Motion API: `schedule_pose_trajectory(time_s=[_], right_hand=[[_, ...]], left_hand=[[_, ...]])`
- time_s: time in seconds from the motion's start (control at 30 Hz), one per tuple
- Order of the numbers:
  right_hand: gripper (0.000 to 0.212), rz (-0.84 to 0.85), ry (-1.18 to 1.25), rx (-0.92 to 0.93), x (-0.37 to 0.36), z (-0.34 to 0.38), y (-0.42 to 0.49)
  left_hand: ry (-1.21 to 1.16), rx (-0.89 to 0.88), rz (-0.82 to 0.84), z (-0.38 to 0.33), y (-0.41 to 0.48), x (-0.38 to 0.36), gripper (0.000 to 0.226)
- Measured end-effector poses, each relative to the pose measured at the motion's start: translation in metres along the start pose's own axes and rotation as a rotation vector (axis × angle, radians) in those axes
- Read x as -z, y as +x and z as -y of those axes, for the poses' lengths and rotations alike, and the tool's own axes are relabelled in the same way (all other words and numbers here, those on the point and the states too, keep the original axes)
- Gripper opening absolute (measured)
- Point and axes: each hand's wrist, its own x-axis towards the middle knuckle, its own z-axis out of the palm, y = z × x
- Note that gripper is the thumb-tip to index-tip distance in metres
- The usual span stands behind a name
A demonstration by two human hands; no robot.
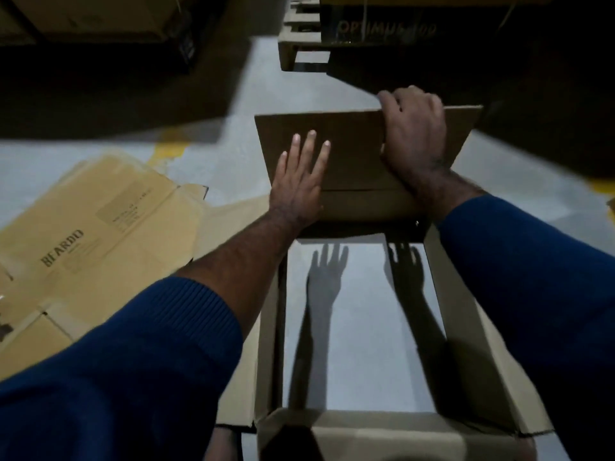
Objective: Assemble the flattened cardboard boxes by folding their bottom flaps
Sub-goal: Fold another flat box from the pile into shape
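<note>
While under both hands [299, 181] [416, 138], smooth flat rectangular brown cardboard flap [349, 151]

Cardboard box [349, 154], centre frame: plain mid-brown. Flattened cardboard [100, 234], left: pale tan, dark printed lettering. Sleeves [133, 361], lower frame: dark blue, ribbed cuffs. Floor [239, 161]: pale grey, with yellow marking [169, 149] left of centre.

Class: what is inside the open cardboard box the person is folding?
Only bare grey floor shows through the cardboard box, crossed by shadows of both arms. The near flap covers the floor beneath it.
</note>
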Motion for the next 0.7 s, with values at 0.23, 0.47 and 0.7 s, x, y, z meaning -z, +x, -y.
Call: schedule_pose_trajectory(time_s=[0.23,0.47,0.7], right_hand=[[0.080,0.327,-0.122,0.142,-0.093,-0.036,-0.023],[0.021,0.374,-0.019,0.230,-0.143,-0.049,-0.047],[0.030,0.464,-0.088,0.160,-0.135,-0.040,-0.033]], left_hand=[[0.027,-0.084,0.284,0.038,0.038,-0.060,0.086],[-0.133,-0.053,0.211,0.029,0.042,-0.091,0.023],[-0.092,-0.002,0.208,0.023,0.046,-0.098,0.031]])
